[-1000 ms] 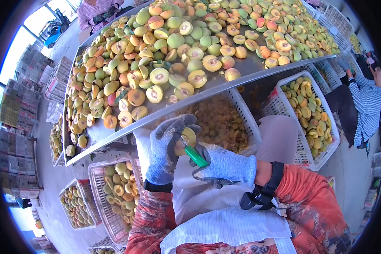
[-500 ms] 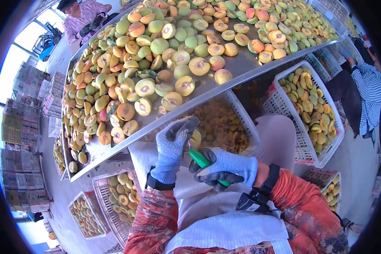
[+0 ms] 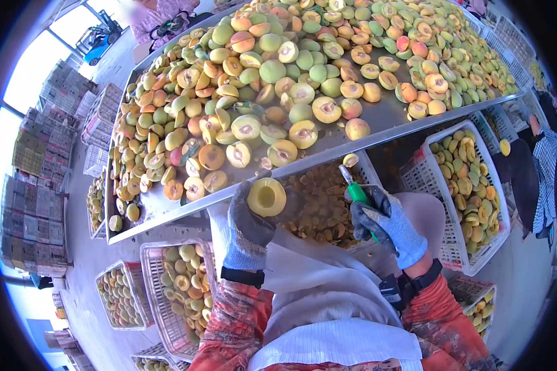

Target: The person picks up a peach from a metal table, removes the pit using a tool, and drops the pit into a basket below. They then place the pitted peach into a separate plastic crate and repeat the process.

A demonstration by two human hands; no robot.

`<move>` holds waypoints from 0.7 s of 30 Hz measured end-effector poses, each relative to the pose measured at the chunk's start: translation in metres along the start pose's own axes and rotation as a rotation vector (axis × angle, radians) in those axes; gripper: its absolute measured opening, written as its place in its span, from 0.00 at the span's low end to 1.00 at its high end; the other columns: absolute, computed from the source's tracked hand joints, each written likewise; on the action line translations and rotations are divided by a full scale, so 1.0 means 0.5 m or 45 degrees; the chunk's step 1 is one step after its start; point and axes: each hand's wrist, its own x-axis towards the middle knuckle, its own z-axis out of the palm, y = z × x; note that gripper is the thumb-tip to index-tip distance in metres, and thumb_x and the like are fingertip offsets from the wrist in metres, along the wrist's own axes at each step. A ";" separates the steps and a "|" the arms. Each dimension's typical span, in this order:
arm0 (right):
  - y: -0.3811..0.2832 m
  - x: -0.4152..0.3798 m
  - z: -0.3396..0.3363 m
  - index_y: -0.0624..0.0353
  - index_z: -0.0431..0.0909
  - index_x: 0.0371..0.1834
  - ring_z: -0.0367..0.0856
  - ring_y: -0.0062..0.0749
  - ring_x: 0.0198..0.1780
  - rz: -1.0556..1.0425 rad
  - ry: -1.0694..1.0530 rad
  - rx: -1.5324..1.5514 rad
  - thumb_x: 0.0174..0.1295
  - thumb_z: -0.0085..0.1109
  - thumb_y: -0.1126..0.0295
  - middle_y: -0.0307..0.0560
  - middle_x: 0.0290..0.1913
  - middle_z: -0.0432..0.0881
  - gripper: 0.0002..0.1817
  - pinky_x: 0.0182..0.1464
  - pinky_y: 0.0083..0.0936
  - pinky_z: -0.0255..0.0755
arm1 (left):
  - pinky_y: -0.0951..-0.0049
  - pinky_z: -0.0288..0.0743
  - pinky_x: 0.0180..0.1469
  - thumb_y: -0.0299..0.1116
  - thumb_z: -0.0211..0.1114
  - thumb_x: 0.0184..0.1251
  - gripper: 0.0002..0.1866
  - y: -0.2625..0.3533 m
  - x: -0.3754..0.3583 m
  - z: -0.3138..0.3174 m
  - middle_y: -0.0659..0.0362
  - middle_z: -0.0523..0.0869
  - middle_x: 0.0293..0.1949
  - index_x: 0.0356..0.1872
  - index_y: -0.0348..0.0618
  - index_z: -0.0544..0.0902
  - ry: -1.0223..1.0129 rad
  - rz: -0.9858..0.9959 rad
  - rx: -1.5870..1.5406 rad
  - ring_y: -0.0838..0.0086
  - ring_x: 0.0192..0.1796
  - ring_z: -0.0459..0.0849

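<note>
My left hand, in a blue and dark grey glove, holds a yellow peach half with its cut face up and a smooth hollow in the middle. Gripped in my gloved right hand is a green-handled pitting tool with a metal end. A small pale piece, probably a pit with flesh, is at the tool's tip. Both hands are over my lap, just in front of the metal table edge. Beneath them a crate holds many brownish pits and scraps.
Halved peaches cover much of the raised metal table. White crates of peach halves stand at right and left. Stacked crates line the far left. Another person sits across the table; a checked sleeve shows at right.
My hands have moved apart, the right one going rightward with the tool. The peach half now shows its hollow, and a pale piece is at the tool's tip. The view has shifted slightly.
</note>
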 end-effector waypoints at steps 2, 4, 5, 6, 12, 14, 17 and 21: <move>0.037 0.031 -0.031 0.59 0.69 0.50 0.80 0.34 0.34 -0.015 0.217 -0.995 0.57 0.61 0.70 0.48 0.39 0.80 0.19 0.36 0.26 0.75 | 0.50 0.72 0.57 0.47 0.48 0.69 0.26 0.006 -0.008 -0.015 0.46 0.77 0.52 0.59 0.36 0.68 -0.001 0.021 -0.056 0.50 0.56 0.75; 0.045 0.026 -0.024 0.60 0.70 0.50 0.80 0.53 0.41 -0.059 0.426 -1.842 0.50 0.65 0.67 0.60 0.40 0.79 0.24 0.42 0.39 0.74 | 0.49 0.72 0.57 0.47 0.49 0.69 0.26 0.013 -0.032 0.006 0.44 0.76 0.52 0.57 0.35 0.68 0.047 0.015 -0.224 0.50 0.56 0.75; 0.034 0.029 -0.010 0.60 0.70 0.50 0.80 0.53 0.41 -0.081 0.409 -1.859 0.50 0.65 0.67 0.60 0.40 0.79 0.24 0.42 0.39 0.74 | 0.49 0.72 0.57 0.47 0.49 0.69 0.26 0.019 -0.036 0.018 0.44 0.76 0.52 0.57 0.35 0.68 0.042 0.040 -0.241 0.50 0.56 0.75; 0.037 0.020 0.004 0.60 0.70 0.50 0.80 0.53 0.40 -0.295 0.377 -1.621 0.51 0.64 0.67 0.59 0.40 0.79 0.23 0.42 0.39 0.74 | 0.50 0.73 0.57 0.44 0.49 0.69 0.22 0.020 -0.048 0.019 0.47 0.77 0.50 0.55 0.37 0.69 0.014 0.011 -0.249 0.53 0.53 0.77; 0.058 -0.011 0.144 0.58 0.70 0.52 0.80 0.49 0.35 -0.676 0.105 -1.693 0.52 0.61 0.66 0.54 0.37 0.77 0.23 0.36 0.38 0.74 | 0.56 0.76 0.55 0.38 0.52 0.69 0.17 -0.006 -0.083 0.005 0.50 0.78 0.48 0.54 0.40 0.69 -0.144 -0.073 -0.192 0.61 0.52 0.79; 0.065 -0.010 0.170 0.60 0.69 0.54 0.80 0.44 0.31 -0.653 0.052 -2.053 0.54 0.57 0.66 0.53 0.35 0.77 0.24 0.31 0.38 0.73 | 0.63 0.76 0.54 0.33 0.52 0.68 0.18 -0.028 -0.086 0.012 0.50 0.78 0.49 0.55 0.37 0.69 -0.234 0.336 0.491 0.63 0.52 0.79; 0.081 -0.002 0.174 0.63 0.67 0.56 0.80 0.40 0.29 -0.879 0.009 -2.285 0.54 0.54 0.67 0.52 0.35 0.77 0.25 0.28 0.36 0.71 | 0.66 0.76 0.53 0.32 0.52 0.67 0.19 -0.021 -0.105 0.036 0.49 0.78 0.49 0.56 0.34 0.69 -0.260 0.328 0.212 0.62 0.51 0.80; 0.088 -0.020 0.188 0.65 0.66 0.57 0.79 0.40 0.28 -0.951 -0.097 -2.385 0.53 0.53 0.69 0.52 0.34 0.76 0.26 0.27 0.35 0.70 | 0.65 0.80 0.45 0.32 0.53 0.64 0.17 -0.028 -0.112 0.035 0.46 0.79 0.45 0.49 0.29 0.74 -0.203 0.354 0.147 0.59 0.46 0.82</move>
